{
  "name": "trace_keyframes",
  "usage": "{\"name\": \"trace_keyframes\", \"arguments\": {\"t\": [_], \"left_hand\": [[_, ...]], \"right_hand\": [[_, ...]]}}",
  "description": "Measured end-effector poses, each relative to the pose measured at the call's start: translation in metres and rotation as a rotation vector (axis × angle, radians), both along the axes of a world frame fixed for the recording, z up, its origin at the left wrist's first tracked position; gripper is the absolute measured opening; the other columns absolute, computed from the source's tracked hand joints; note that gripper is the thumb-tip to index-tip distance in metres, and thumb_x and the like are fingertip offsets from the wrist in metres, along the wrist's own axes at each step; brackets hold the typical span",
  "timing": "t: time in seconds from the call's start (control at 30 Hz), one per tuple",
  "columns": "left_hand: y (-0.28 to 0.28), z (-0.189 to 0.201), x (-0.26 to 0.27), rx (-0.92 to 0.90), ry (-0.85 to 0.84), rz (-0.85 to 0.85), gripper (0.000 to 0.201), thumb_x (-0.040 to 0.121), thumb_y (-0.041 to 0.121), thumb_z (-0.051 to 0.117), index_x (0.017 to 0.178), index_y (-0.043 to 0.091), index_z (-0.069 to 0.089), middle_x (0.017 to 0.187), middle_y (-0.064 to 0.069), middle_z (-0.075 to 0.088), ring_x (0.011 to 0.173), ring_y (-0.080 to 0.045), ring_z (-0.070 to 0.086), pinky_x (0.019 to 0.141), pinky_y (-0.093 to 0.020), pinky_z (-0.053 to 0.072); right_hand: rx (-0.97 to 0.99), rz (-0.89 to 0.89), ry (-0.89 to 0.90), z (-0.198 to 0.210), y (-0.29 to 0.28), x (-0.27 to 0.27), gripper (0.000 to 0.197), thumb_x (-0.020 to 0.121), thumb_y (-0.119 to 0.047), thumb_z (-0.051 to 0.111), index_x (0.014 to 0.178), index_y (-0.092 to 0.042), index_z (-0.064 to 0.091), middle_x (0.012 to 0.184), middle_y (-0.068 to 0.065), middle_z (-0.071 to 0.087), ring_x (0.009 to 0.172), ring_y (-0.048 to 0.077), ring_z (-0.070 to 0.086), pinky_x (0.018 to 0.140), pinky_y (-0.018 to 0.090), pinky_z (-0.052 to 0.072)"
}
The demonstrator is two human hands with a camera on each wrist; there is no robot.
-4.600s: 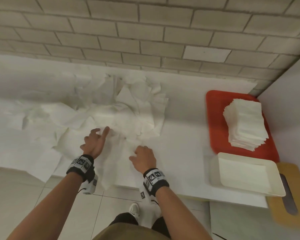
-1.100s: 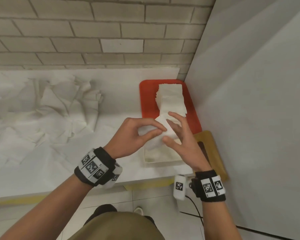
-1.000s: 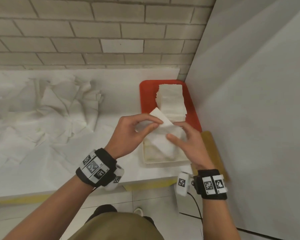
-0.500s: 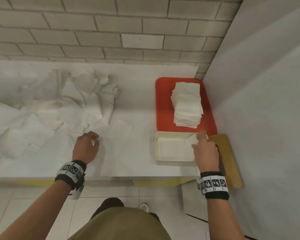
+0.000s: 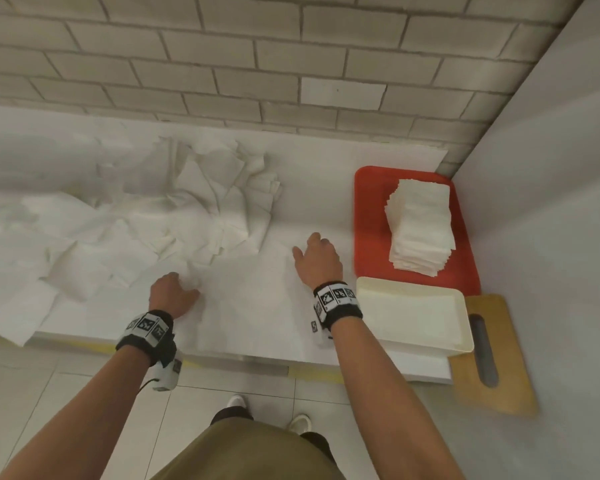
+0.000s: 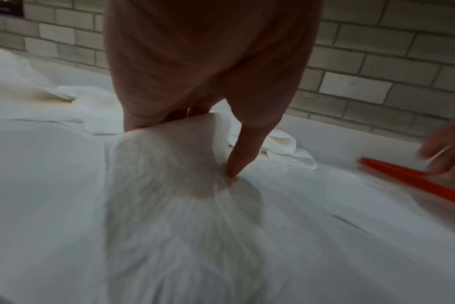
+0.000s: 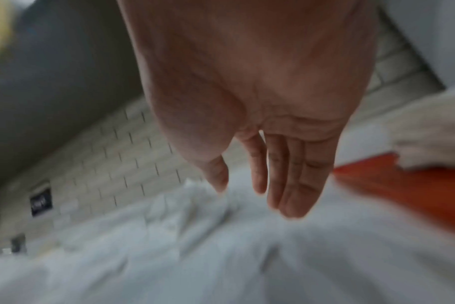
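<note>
A flat white paper sheet (image 5: 253,303) lies at the counter's front edge. My left hand (image 5: 187,289) pinches its left edge; in the left wrist view the sheet (image 6: 169,160) bulges up between thumb and fingers of that hand (image 6: 210,142). My right hand (image 5: 309,244) hovers over the sheet's far right corner, fingers straight and holding nothing; the right wrist view shows the same hand (image 7: 247,197), blurred. A stack of folded napkins (image 5: 420,223) stands on a red tray (image 5: 371,220). A shallow white tray (image 5: 465,327) sits in front of it.
A heap of loose crumpled white sheets (image 5: 187,202) covers the counter's left and middle. A wooden board (image 5: 499,375) lies right of the white tray. A brick wall runs behind; a grey panel closes the right side.
Both hands held a folded napkin over the white tray a second ago. The left hand went back to the flat sheet; the right has just left the tray and moved left over it.
</note>
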State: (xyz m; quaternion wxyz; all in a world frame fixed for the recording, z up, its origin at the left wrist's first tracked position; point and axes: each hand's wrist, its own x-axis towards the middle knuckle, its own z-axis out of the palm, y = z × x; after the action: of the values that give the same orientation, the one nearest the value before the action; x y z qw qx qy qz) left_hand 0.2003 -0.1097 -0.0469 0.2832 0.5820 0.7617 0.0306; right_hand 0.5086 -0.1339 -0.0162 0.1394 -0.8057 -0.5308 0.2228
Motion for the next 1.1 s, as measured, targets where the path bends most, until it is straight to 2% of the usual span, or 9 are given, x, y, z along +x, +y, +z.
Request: {"name": "trace_keyframes", "arguments": {"t": [0.1, 0.27, 0.37, 0.43, 0.6, 0.73, 0.83, 0.97, 1.1], "left_hand": [[-0.005, 0.005, -0.001, 0.073, -0.137, -0.055, 0.029, 0.094, 0.022, 0.077, 0.111, 0.000, 0.068, 0.109, -0.021, 0.073, 0.107, -0.044, 0.067, 0.092, -0.047, 0.052], [-0.017, 0.027, 0.005, 0.081, -0.533, -0.010, 0.018, 0.090, 0.025, 0.085, 0.098, 0.016, 0.071, 0.097, -0.001, 0.081, 0.092, -0.028, 0.077, 0.085, -0.048, 0.063], [-0.018, 0.050, 0.027, 0.036, -0.704, -0.052, 0.019, 0.096, 0.023, 0.080, 0.099, 0.010, 0.066, 0.097, -0.003, 0.083, 0.092, -0.030, 0.079, 0.084, -0.047, 0.063], [-0.019, 0.065, 0.047, 0.003, -0.773, -0.106, 0.020, 0.099, 0.019, 0.076, 0.101, 0.006, 0.062, 0.096, -0.005, 0.083, 0.090, -0.030, 0.079, 0.083, -0.045, 0.061], [-0.024, 0.097, 0.095, -0.007, -0.941, -0.172, 0.027, 0.100, 0.011, 0.074, 0.095, 0.000, 0.050, 0.098, -0.026, 0.078, 0.087, -0.033, 0.074, 0.087, -0.048, 0.055], [-0.035, 0.120, 0.134, -0.018, -1.072, -0.250, 0.032, 0.101, 0.013, 0.073, 0.097, -0.005, 0.047, 0.104, -0.028, 0.077, 0.092, -0.034, 0.074, 0.088, -0.047, 0.055], [-0.047, 0.132, 0.161, -0.035, -1.133, -0.291, 0.032, 0.103, 0.015, 0.070, 0.112, -0.011, 0.053, 0.107, -0.021, 0.079, 0.095, -0.032, 0.076, 0.090, -0.046, 0.057], [-0.062, 0.143, 0.189, -0.046, -1.181, -0.342, 0.021, 0.106, 0.012, 0.063, 0.124, 0.001, 0.065, 0.117, -0.017, 0.078, 0.110, -0.034, 0.075, 0.098, -0.053, 0.056], [-0.078, 0.151, 0.211, -0.098, -1.231, -0.385, 0.022, 0.111, 0.010, 0.050, 0.126, -0.004, 0.060, 0.123, -0.019, 0.077, 0.117, -0.044, 0.072, 0.105, -0.058, 0.055]], "right_hand": [[-0.099, 0.045, -0.118, -0.035, 0.017, -0.017, 0.064, 0.099, -0.051, 0.069, 0.140, -0.005, 0.052, 0.141, 0.017, 0.049, 0.131, 0.039, 0.049, 0.105, 0.048, 0.049], [-0.053, 0.097, 0.070, -0.033, 0.010, -0.027, 0.016, 0.102, -0.007, 0.057, 0.116, -0.003, 0.062, 0.125, 0.019, 0.061, 0.120, 0.036, 0.057, 0.094, 0.040, 0.049], [0.178, -0.052, 0.177, -0.008, -0.018, -0.009, 0.019, 0.097, 0.003, 0.053, 0.091, -0.016, 0.056, 0.090, 0.006, 0.067, 0.087, 0.027, 0.066, 0.068, 0.036, 0.046], [0.350, -0.118, 0.196, 0.018, -0.042, 0.010, 0.027, 0.093, 0.005, 0.059, 0.086, -0.021, 0.054, 0.078, -0.001, 0.063, 0.070, 0.019, 0.062, 0.062, 0.036, 0.050], [0.594, -0.215, 0.074, 0.075, -0.117, 0.074, 0.025, 0.096, -0.001, 0.063, 0.101, -0.024, 0.073, 0.087, -0.002, 0.063, 0.068, 0.007, 0.063, 0.067, 0.009, 0.043], [0.482, -0.372, -0.107, 0.060, -0.181, 0.125, 0.028, 0.093, 0.008, 0.069, 0.093, -0.019, 0.076, 0.093, 0.003, 0.065, 0.062, 0.003, 0.059, 0.063, 0.003, 0.042], [0.336, -0.403, -0.187, 0.032, -0.205, 0.146, 0.025, 0.093, 0.009, 0.069, 0.092, -0.015, 0.076, 0.096, 0.008, 0.067, 0.063, 0.011, 0.057, 0.058, 0.006, 0.035], [0.063, -0.349, -0.321, 0.014, -0.217, 0.150, 0.013, 0.095, -0.008, 0.071, 0.100, -0.018, 0.076, 0.091, 0.004, 0.068, 0.072, 0.022, 0.065, 0.060, 0.035, 0.057], [0.128, -0.317, -0.369, 0.038, -0.219, 0.135, 0.025, 0.105, -0.036, 0.066, 0.115, -0.017, 0.078, 0.125, 0.015, 0.067, 0.119, 0.034, 0.060, 0.098, 0.045, 0.052]]}}
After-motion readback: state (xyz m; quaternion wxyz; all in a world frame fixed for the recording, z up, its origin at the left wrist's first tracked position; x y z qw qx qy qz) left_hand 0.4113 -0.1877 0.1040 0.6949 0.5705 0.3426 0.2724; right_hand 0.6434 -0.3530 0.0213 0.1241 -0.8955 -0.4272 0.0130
